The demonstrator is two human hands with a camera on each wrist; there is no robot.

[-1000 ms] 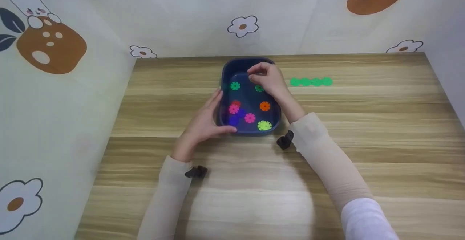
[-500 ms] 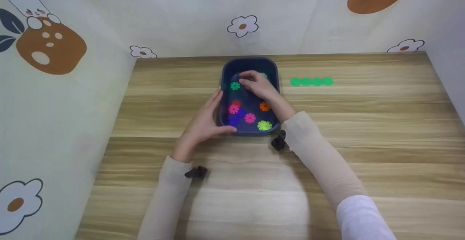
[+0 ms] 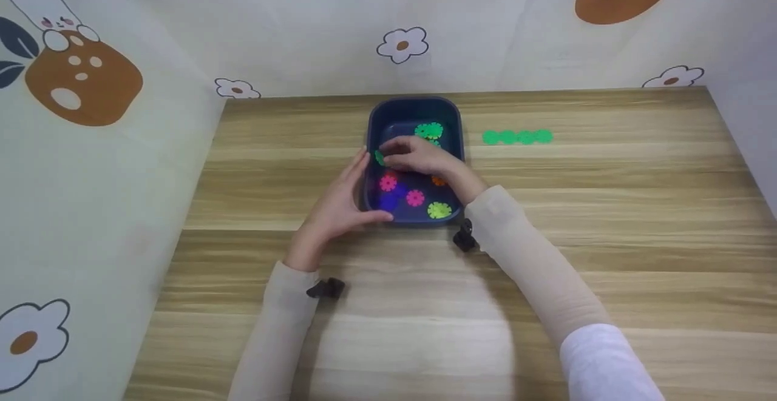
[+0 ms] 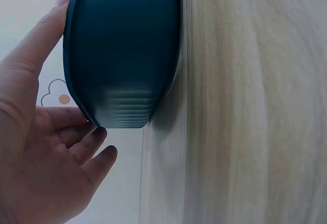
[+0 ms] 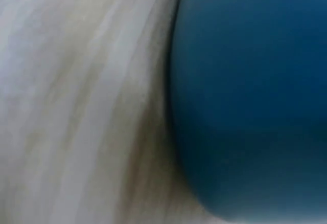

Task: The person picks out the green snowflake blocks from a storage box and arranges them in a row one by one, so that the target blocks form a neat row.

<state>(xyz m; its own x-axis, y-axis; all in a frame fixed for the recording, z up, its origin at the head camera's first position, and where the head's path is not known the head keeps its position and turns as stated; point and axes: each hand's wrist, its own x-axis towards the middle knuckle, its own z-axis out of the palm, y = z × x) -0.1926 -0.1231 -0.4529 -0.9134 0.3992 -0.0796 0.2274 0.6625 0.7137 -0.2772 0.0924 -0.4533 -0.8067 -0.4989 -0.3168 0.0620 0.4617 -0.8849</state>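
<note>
A dark blue bin [image 3: 419, 107] stands on the table, with plastic snowflake discs scattered inside. My left hand [image 3: 335, 205] rests against its near left corner, fingers along the left wall and thumb at the front rim. In the left wrist view, that hand [image 4: 51, 152] touches the rim of the bin [image 4: 122, 40]. My right hand [image 3: 419, 157] reaches into the bin from the right and pinches a tilted green snowflake disc [image 3: 379, 158] near the left wall. The right wrist view shows only the bin's outer wall [image 5: 250, 81] and blurred table.
Other green discs [image 3: 433, 130] lie toward the bin's far end. Pink [image 3: 415, 198], blue [image 3: 389, 202], orange [image 3: 438, 181] and yellow-green [image 3: 439, 210] discs lie nearer. A joined green strip [image 3: 518, 137] lies right of the bin on the wooden table [image 3: 607, 219].
My right hand has moved left and nearer across the bin, uncovering green discs at the far end. The green disc at the left has shifted and tilted at its fingertips. My left hand stays put.
</note>
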